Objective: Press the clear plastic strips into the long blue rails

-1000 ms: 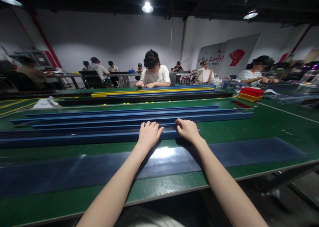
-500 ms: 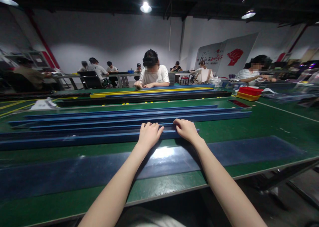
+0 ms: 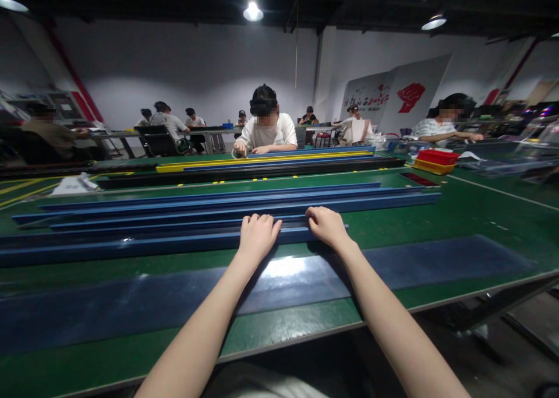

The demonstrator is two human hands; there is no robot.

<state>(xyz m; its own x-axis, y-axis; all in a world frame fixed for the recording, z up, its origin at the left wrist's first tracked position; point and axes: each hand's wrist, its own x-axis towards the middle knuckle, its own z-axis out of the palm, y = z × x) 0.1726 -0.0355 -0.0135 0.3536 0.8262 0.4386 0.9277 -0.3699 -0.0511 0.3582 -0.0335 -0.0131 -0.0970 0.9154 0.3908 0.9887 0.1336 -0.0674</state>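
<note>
A long blue channel strip [image 3: 131, 245] lies across the green table, reaching out of view on the left. My left hand [image 3: 258, 235] is wrapped over it, fingers on the far side and thumb to the right. Close to the strip's right end, my right hand [image 3: 326, 226] grips it with curled fingers; the fingertips are partly hidden. Between my forearms and beyond them on both sides stretches a clear flat plastic sheet [image 3: 393, 273], nearer to me than the strip. Just behind the strip lie several more blue channel strips [image 3: 384, 201], parallel to it.
Farther back are yellow strips [image 3: 262, 161] and black strips [image 3: 244, 178]. A red bin [image 3: 437, 157] on a yellow one stands at the right, near a dark phone-like slab [image 3: 419, 179]. Across the table sits a co-worker [image 3: 268, 130]. The table's front edge [image 3: 305, 338] runs below my forearms.
My left hand has shifted slightly left along the blue channel strip. My right hand stays almost in place on it. The co-worker opposite has moved a hand a little.
</note>
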